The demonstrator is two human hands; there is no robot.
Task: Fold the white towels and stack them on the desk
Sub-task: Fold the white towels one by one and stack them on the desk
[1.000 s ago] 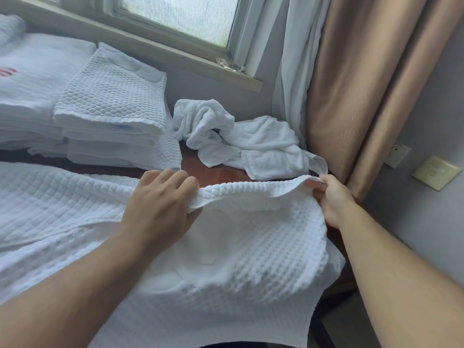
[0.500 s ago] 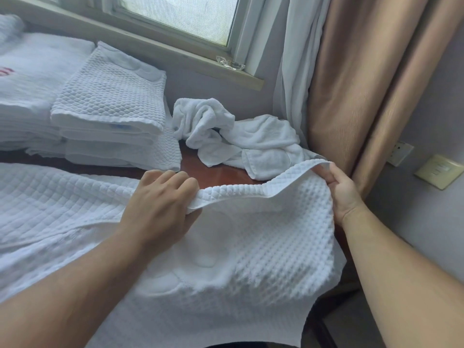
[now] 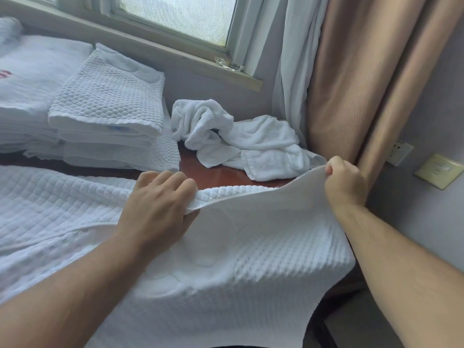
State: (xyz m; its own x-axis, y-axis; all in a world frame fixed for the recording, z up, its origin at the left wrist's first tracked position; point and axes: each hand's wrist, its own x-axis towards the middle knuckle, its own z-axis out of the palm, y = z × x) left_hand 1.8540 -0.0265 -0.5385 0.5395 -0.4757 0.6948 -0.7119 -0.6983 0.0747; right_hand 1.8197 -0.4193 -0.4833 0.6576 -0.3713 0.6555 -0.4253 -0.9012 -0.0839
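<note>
**Both hands hold the far hem of a waffle towel over the desk**

A white waffle towel (image 3: 251,259) lies spread across the near part of the desk (image 3: 211,172) and hangs off the desk's near and right edges. The left hand (image 3: 160,204) grips the towel's far hem above the middle of the desk, with its fingers close together and curled over the top and the thumb tucked beneath the cloth. The right hand (image 3: 345,182) pinches the hem's right corner between thumb and bent fingers and holds it lifted clear of the desk's right edge, so the hem runs taut between the two hands.

At the back of the desk on the left sits a folded stack (image 3: 110,104) of waffle towels. A larger pile of white linen (image 3: 30,84) touches its left side. A crumpled towel (image 3: 251,141) lies unfolded at the back right of the desk, and a strip of bare brown desktop shows between it and the lifted hem. A tan curtain (image 3: 351,84) hangs just beyond the desk's right rear corner.
</note>
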